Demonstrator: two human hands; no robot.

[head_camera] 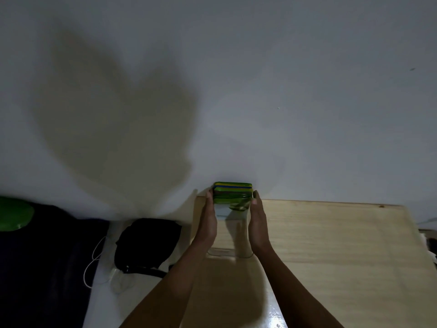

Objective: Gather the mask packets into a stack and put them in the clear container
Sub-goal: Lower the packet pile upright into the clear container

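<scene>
While your two hands press flat against either side of the stack of mask packets (233, 194), the bundle sits at the mouth of the clear container (230, 235), its upper part standing proud of the rim and its lower edge showing through the transparent wall. Your left hand (208, 221) and right hand (259, 223) are neither spread nor curled: palms face each other, fingers straight, clamping the packets between them and running down along the container's sides. That squeeze likely keeps the green, yellow and blue packets squared up so they slide in as one block rather than fanning out. The job looks close to done; the stack probably needs only a push down.

The container stands upright on a pale wooden table (331, 245), near its far left corner and close to a plain white wall (283, 91), where a large shadow falls. Off the table's left edge lie a black bag (146, 242), a white cable (94, 261) and something green (14, 216), too dim to identify. Light is low throughout.
</scene>
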